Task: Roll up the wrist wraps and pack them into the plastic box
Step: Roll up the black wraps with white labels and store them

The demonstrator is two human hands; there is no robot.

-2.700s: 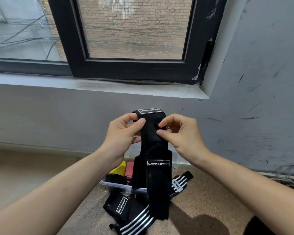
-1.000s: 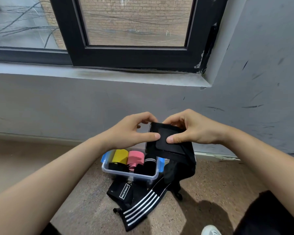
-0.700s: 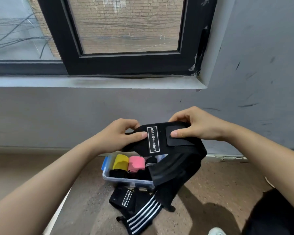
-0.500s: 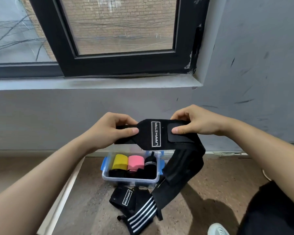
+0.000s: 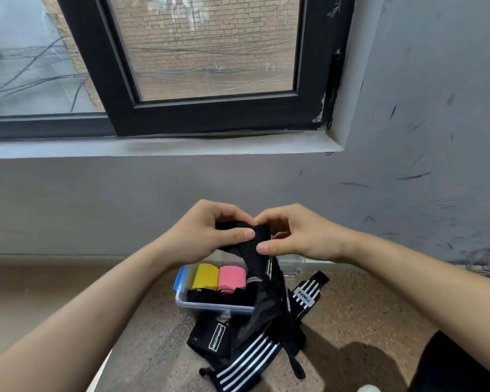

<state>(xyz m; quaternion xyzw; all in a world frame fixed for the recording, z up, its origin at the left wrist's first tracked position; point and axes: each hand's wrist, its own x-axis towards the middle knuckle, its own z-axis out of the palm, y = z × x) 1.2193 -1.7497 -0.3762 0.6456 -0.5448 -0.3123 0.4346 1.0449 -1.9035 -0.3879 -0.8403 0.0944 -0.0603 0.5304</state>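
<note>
Both hands pinch the top end of a black wrist wrap [image 5: 266, 295]: the left hand [image 5: 207, 236] and right hand [image 5: 297, 236] meet with thumbs and fingers curled on it. Its loose tail hangs over the clear plastic box [image 5: 210, 306] on the floor [image 5: 351, 321], which holds a yellow roll [image 5: 205, 275], a pink roll [image 5: 232, 278] and black ones. A striped wrap [image 5: 249, 360] lies unrolled in front of the box.

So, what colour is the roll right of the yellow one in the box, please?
Pink fabric roll, head view.
</note>
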